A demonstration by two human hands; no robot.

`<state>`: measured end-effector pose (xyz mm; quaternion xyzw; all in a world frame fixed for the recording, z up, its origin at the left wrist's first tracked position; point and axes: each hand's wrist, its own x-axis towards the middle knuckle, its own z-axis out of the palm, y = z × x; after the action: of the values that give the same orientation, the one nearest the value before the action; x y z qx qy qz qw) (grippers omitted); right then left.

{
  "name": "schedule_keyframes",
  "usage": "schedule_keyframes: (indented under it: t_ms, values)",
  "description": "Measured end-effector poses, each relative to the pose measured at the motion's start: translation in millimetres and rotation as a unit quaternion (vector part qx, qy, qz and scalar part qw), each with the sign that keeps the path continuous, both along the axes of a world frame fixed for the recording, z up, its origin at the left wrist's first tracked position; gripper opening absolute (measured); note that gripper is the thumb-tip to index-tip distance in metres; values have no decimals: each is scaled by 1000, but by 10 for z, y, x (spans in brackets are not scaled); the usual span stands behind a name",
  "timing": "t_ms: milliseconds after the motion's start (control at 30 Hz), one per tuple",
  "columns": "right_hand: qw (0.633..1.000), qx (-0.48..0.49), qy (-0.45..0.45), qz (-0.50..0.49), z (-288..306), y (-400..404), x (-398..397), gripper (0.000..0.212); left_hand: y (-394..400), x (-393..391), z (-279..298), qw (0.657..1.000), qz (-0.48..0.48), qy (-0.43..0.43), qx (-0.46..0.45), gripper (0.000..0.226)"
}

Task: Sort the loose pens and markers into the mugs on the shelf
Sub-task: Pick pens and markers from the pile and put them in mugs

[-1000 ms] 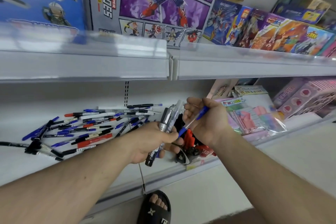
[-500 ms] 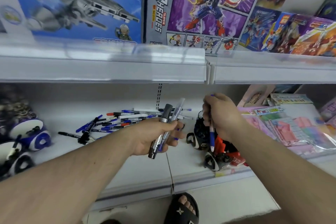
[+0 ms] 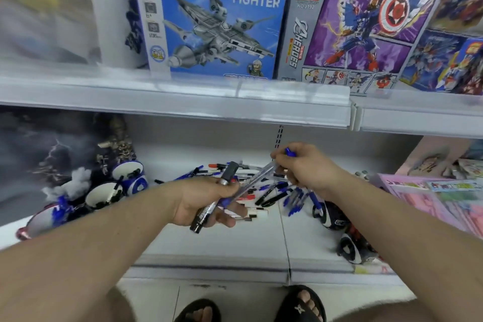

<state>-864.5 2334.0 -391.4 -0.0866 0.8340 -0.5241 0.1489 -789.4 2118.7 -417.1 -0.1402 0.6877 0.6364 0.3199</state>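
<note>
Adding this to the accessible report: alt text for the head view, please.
A person's left hand grips a black marker and a clear blue pen, while the right hand pinches that pen's far end. Behind lies a pile of loose pens on a white shelf, with blue-and-white mugs at left.

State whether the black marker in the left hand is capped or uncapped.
Capped: the black marker in the left hand carries a grey cap on its upper end, with no tip showing.

Toy shop: boxed brick sets [image 3: 217, 23] on white retail shelving [image 3: 183, 102] with price rails.
</note>
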Motion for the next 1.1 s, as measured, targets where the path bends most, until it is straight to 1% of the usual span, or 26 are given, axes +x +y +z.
schedule_keyframes:
  t_ms: [100,167,300,400,467,600,733,833,933,1100]
  values:
    - [1000,-4,-7,25,-38,-285,-5,10,-432,175,77,995,63,24,-69,30]
    - [999,-21,-11,33,-65,-495,-1,9,-761,320,112,988,122,36,-89,35]
    - [998,-56,17,13,-184,-965,33,12,-1358,545,83,964,237,73,-101,44]
    - [997,-73,37,-2,-297,-1343,36,13,-1786,637,55,940,307,121,-90,31]
    - [996,-79,50,-15,-400,-1592,20,14,-2044,680,51,915,364,156,-77,27]
    - [993,-103,46,-43,-610,-2070,18,17,-2456,762,9,870,461,175,-25,14]
    - [993,-92,58,-47,-778,-2514,26,14,-2837,820,-2,847,501,173,-31,5]
    - [994,-68,81,-33,-887,-2860,22,11,-3099,869,-18,830,526,180,-40,6]
    - [992,-25,126,11,-1017,-3243,20,16,-3263,950,-101,826,532,168,-85,14]
    - [969,41,214,114,-1144,-3946,79,26,-3431,1106,-286,826,534,142,-113,19]
